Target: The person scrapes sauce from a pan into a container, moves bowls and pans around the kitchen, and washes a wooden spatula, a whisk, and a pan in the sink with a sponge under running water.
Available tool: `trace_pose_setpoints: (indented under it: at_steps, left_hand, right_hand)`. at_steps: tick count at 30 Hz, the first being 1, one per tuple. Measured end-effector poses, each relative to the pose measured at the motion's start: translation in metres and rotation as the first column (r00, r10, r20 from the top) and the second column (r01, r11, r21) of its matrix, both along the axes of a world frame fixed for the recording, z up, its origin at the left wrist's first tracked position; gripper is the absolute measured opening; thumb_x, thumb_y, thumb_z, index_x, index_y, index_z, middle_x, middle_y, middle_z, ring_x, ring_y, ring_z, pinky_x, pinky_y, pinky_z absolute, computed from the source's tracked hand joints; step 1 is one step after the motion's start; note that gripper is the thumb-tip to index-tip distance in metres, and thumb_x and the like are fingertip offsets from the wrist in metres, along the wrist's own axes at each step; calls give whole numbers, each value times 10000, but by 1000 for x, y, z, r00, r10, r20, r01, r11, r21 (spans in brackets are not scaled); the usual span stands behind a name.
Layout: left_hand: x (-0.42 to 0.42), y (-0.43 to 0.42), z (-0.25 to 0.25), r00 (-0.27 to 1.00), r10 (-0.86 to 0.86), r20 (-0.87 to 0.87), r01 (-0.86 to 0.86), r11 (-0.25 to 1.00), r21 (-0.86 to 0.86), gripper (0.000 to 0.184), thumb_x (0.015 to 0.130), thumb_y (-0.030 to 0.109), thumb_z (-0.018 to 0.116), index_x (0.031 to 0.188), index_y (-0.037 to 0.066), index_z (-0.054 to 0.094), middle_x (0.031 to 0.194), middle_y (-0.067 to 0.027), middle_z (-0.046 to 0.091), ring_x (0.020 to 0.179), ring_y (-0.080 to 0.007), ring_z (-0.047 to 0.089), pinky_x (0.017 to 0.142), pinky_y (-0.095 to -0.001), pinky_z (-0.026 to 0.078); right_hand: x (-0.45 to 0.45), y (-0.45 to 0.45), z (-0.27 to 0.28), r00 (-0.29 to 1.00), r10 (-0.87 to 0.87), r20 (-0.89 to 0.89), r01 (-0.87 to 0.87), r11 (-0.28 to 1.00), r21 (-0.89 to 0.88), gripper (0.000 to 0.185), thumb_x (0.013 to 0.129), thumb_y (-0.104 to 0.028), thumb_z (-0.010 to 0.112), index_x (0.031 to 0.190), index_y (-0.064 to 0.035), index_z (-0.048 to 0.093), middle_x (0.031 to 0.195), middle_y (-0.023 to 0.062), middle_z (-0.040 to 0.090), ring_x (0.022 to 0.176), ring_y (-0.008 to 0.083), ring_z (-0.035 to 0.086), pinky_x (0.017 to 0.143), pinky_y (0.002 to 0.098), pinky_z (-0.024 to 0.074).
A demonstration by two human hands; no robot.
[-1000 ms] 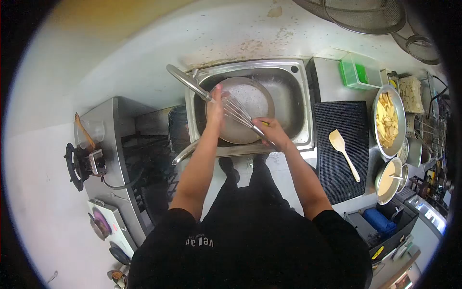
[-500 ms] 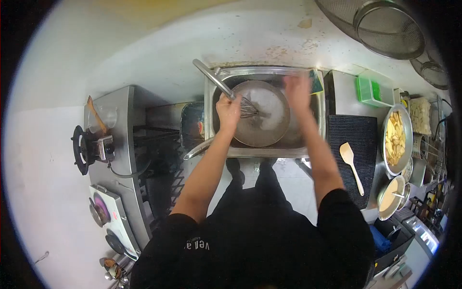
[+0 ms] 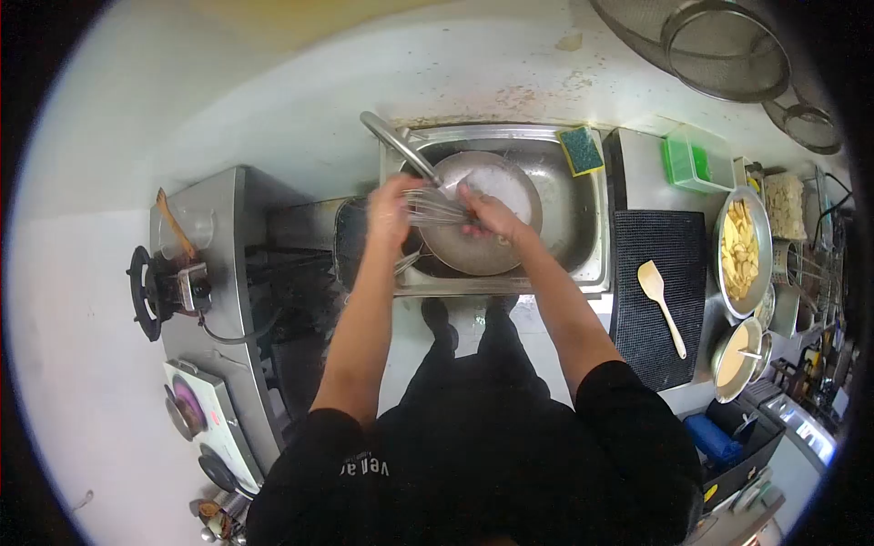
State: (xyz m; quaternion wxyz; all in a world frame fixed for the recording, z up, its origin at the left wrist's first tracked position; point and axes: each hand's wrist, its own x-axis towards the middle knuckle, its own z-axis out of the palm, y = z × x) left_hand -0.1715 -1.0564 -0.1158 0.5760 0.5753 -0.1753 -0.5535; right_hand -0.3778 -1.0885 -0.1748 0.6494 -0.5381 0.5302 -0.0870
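A wire whisk (image 3: pixel 435 207) lies roughly level between my two hands, above a round metal pan (image 3: pixel 482 259) in the sink. My left hand (image 3: pixel 390 211), slightly blurred, is closed around the whisk's left end. At its right end, the curled fingers of my right hand (image 3: pixel 492 218) grip the whisk. The whisk's handle is not clearly visible. Whitish, cloudy water (image 3: pixel 510 182) shows inside the pan. A curved metal faucet (image 3: pixel 401 146) reaches over the pan near the whisk.
The steel sink (image 3: pixel 596 259) has a green-and-yellow sponge (image 3: pixel 580 150) on its back right corner. Right of it, a spatula (image 3: pixel 662 305) lies on a black mat (image 3: pixel 628 350). Beyond stand a bowl of cut pieces (image 3: pixel 739 250) and a bowl of beige liquid (image 3: pixel 731 364). A gas burner (image 3: pixel 146 291) stands left.
My right hand has come from the sink's right side, by the sponge, to the whisk. My left hand has shifted left with the whisk, lifting it clear of the pan's middle.
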Motion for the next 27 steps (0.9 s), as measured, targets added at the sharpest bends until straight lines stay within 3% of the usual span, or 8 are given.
trace_pose_setpoints:
  at_steps: [4, 6, 7, 10, 15, 19, 24, 27]
  left_hand:
    - [-61, -27, -11, 962, -224, 157, 223, 975, 25, 295, 874, 299, 615, 879, 4, 636, 874, -122, 674, 812, -227, 612, 743, -348, 447]
    - [-75, -29, 1, 735, 43, 676, -10, 999, -53, 326, 869, 318, 643, 865, -8, 637, 841, -149, 658, 779, -239, 601, 729, -354, 453]
    - [-72, -23, 1, 730, 42, 682, -14, 999, -47, 326, 869, 318, 643, 865, -8, 637, 841, -149, 658, 779, -239, 601, 729, -354, 453]
    - [-53, -12, -7, 641, 68, 764, -4, 996, -86, 159, 840, 141, 675, 776, 3, 632, 712, -17, 593, 699, -88, 504, 623, -259, 419]
    - [-14, 2, 11, 789, 331, 519, -238, 942, -238, 214, 836, 111, 619, 664, -12, 590, 596, -17, 566, 609, -88, 480, 586, -290, 428]
    - [3, 7, 51, 557, 156, 816, 203, 927, -316, 289, 828, 67, 595, 573, -6, 478, 634, -56, 560, 562, -127, 467, 556, -301, 409]
    - [20, -7, 36, 880, 203, 429, -49, 938, -342, 223, 805, 34, 622, 611, -21, 527, 731, -109, 580, 641, -204, 538, 622, -318, 445]
    - [-17, -21, 16, 393, 171, 904, 179, 950, -257, 161, 825, 195, 689, 827, 40, 646, 894, -135, 637, 781, -280, 593, 750, -345, 477]
  right_hand:
    - [-3, -7, 6, 952, -277, 128, 253, 951, 178, 863, 909, -691, 273, 768, 54, 685, 723, 236, 653, 676, 345, 660, 692, 441, 502]
    - [5, -9, 10, 977, -212, -22, 208, 971, -117, 801, 929, -639, 280, 831, 46, 683, 762, 265, 648, 720, 383, 652, 712, 452, 495]
    - [12, -7, 19, 964, -196, -177, 113, 912, -395, 741, 949, -588, 287, 894, 37, 681, 800, 295, 642, 764, 421, 644, 733, 463, 488]
    - [50, 0, 38, 965, -249, 88, 257, 810, -527, 620, 958, -534, 284, 1003, -61, 681, 880, 260, 654, 876, 446, 617, 807, 476, 468]
    - [98, 8, 59, 990, -135, -30, 80, 738, -670, 566, 935, -558, 379, 986, -81, 680, 865, 178, 686, 777, 355, 657, 749, 430, 499]
    - [56, 7, 68, 955, -110, 277, 125, 991, -40, 721, 891, -686, 371, 1051, -53, 675, 930, 125, 706, 855, 282, 673, 782, 342, 518]
    - [3, 2, -4, 966, 173, 191, -205, 965, 162, 731, 880, -711, 396, 895, -29, 658, 718, 36, 642, 602, 98, 571, 636, 242, 479]
    - [-35, -12, 20, 972, 94, -216, -122, 985, -123, 681, 914, -608, 397, 790, -2, 681, 685, 120, 664, 622, 234, 638, 638, 364, 501]
